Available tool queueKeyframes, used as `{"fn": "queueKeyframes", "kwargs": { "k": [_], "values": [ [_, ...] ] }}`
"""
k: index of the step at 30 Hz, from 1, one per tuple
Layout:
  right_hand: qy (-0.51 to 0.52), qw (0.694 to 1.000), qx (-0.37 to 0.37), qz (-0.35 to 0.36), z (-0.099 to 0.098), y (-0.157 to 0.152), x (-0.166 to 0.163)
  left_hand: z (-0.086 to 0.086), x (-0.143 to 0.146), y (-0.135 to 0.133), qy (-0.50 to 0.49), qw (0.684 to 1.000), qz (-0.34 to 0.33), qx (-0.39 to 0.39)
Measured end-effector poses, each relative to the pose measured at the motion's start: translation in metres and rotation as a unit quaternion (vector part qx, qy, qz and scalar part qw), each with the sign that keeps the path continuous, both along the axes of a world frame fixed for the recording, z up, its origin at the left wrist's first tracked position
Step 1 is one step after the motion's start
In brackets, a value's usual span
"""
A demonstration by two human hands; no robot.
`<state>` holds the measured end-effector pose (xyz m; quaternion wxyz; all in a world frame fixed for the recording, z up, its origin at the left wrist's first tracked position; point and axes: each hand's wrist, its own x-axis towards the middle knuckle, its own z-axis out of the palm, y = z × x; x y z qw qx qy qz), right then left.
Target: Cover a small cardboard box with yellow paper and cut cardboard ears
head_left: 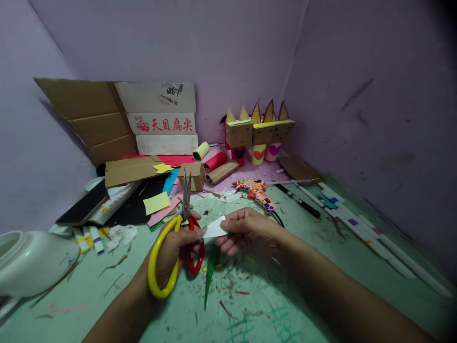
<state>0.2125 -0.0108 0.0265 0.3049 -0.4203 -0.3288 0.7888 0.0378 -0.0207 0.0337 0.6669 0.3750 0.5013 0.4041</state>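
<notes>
My left hand (170, 255) is closed round scissors (186, 195) with one yellow and one red handle, their blades pointing up and away from me. Its thumb and finger also meet the left tip of a small white paper piece (213, 229). On the piece's right end, the thumb and fingers of my right hand (248, 232) are pinched. A narrow pointed green strip (211, 274) shows just below the paper; whether it is held or lies on the table, I cannot tell. Behind the blades stands a small cardboard box (197, 177).
Cardboard figures with paper-tube bodies (259, 155) stand at the back. A patterned glue gun (255, 189) lies beyond my right hand, with a black pen (300, 201) and white sticks at right. A white pot (39, 262) is at left, below folded cardboard (160, 114) and coloured paper.
</notes>
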Motion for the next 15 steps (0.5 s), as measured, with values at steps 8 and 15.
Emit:
{"fn": "queueKeyframes", "kwargs": {
  "k": [8,15],
  "values": [
    [-0.043,0.998,0.046,-0.020,-0.0033,0.0002,0.0003,-0.0023,-0.0010,-0.0032,0.027,0.997,-0.016,0.077],
    [-0.017,0.998,0.065,-0.020,-0.0057,0.0015,0.0006,-0.0028,-0.0009,-0.0030,0.068,0.987,-0.023,0.141]
  ]
}}
